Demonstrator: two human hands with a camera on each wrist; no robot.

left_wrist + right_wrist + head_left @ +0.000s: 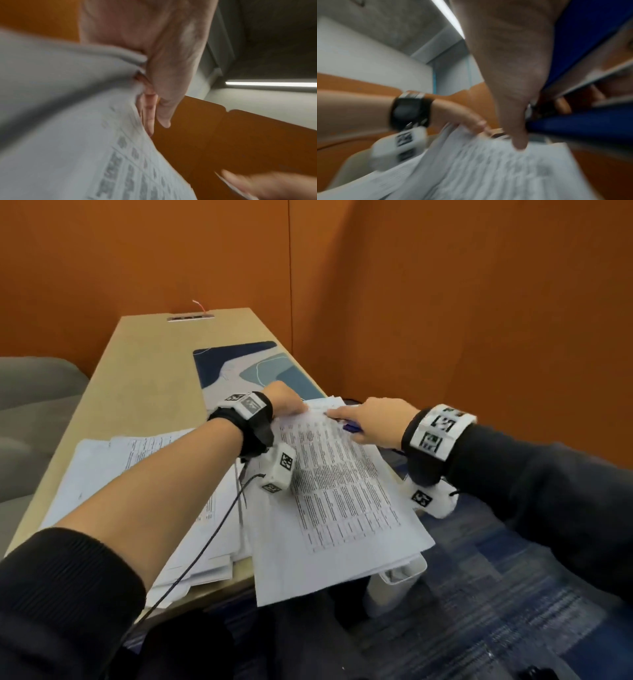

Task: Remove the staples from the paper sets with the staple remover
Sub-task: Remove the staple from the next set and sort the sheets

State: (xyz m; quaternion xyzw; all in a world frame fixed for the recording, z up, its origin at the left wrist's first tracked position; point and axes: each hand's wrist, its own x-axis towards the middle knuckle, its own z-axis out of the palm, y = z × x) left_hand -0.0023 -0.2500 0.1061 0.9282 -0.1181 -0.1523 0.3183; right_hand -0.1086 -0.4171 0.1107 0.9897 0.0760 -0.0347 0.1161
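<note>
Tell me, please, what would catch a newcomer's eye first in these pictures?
Both hands meet at the far edge of a printed paper set lying on the near right part of the tan table: the left hand pinches that edge, while the right hand holds a blue tool there. More paper stacks spread left of it, against vivid orange walls.

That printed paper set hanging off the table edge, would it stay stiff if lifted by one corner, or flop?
Probably flop: the white printed paper set is thin sheets, and it already curves where the left hand grips its far edge. It likely slides easily, since it lies loose on other papers and overhangs the tan table. It looks light.
</note>
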